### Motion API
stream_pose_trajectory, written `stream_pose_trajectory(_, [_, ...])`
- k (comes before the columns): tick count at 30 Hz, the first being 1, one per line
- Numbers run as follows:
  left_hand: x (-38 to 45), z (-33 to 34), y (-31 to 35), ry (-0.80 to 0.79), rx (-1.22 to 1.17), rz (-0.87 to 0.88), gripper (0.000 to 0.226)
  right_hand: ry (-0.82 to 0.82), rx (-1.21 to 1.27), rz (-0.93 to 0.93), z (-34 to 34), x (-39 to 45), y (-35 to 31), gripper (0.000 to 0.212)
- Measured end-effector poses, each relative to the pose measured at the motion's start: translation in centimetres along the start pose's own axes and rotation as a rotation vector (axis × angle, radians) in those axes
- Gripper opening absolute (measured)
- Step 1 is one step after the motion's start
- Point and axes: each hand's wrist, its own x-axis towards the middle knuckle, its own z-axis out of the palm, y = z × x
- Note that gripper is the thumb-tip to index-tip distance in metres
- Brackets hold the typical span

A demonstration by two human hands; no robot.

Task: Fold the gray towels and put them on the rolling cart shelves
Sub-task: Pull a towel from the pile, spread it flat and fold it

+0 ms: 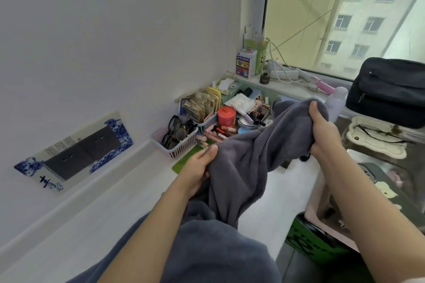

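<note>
A gray towel [243,163] hangs bunched between my two hands above the white desk [285,193]. My right hand [322,128] grips its upper end, thumb over the cloth. Lower down, my left hand [199,167] holds the towel's left edge with the thumb on top. More gray cloth [207,248] lies heaped at the bottom of the view, under my forearms. The rolling cart is only partly visible, if at all, at the right below the desk edge.
Baskets of glasses [177,138] and cosmetics, plus a red tin [226,116], crowd the desk's far corner. A black bag [388,89] sits on the window sill at right. Green packaging [308,243] stands below the desk edge. The wall with a socket panel [80,147] lies left.
</note>
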Motion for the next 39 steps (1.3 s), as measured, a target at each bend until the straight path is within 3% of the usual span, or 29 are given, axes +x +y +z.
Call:
stream_pose_trajectory(6, [0.4, 4.5, 7.1, -0.071, -0.201, 0.134, 0.046, -0.207, 0.111, 0.048, 2.6, -1.8, -1.6, 0.048])
stream_pose_trajectory(12, [2.1, 7.5, 10.8, -0.068, -0.298, 0.267, 0.040, -0.303, 0.151, -0.084, 4.8, -3.0, -2.4, 0.037])
stream_pose_trajectory(16, [3.5, 7.2, 7.8, -0.006, -0.205, 0.212, 0.026, -0.266, -0.065, -0.234, 5.5, -2.6, -1.0, 0.033])
stream_pose_trajectory(20, [3.9, 5.7, 2.5, 0.024, 0.106, -0.114, 0.047, -0.284, -0.500, -0.349, 5.6, 0.3, 4.8, 0.036])
stream_pose_trajectory(22, [4.2, 4.2, -0.3, 0.041, 0.321, -0.247, 0.056, -0.338, -0.780, -0.332, 5.2, 2.5, 8.8, 0.037])
stream_pose_trajectory(24, [4.2, 2.8, -2.2, 0.046, 0.440, -0.270, 0.060, -0.392, -0.987, -0.263, 4.7, 3.8, 12.3, 0.039])
stream_pose_trajectory(27, [3.5, 1.4, -3.0, 0.080, 0.403, -0.245, 0.056, -0.481, -1.075, -0.178, 4.3, 3.6, 15.2, 0.049])
stream_pose_trajectory(29, [3.0, -0.1, -3.5, 0.158, 0.389, -0.197, 0.052, -0.439, -1.021, -0.166, 3.9, 2.5, 15.8, 0.049])
stream_pose_trajectory(32, [1.7, -2.7, -5.0, 0.268, 0.551, -0.137, 0.049, -0.222, -0.922, -0.389, 2.9, -0.3, 16.8, 0.038])
stream_pose_trajectory(35, [-0.7, -5.2, -6.9, 0.337, 0.664, -0.132, 0.031, -0.049, -0.849, -0.515, 1.7, -3.9, 18.9, 0.023])
stream_pose_trajectory(39, [-4.1, -9.1, -10.1, 0.369, 0.704, -0.187, 0.042, -0.098, -0.904, -0.505, 0.6, -7.2, 22.5, 0.024])
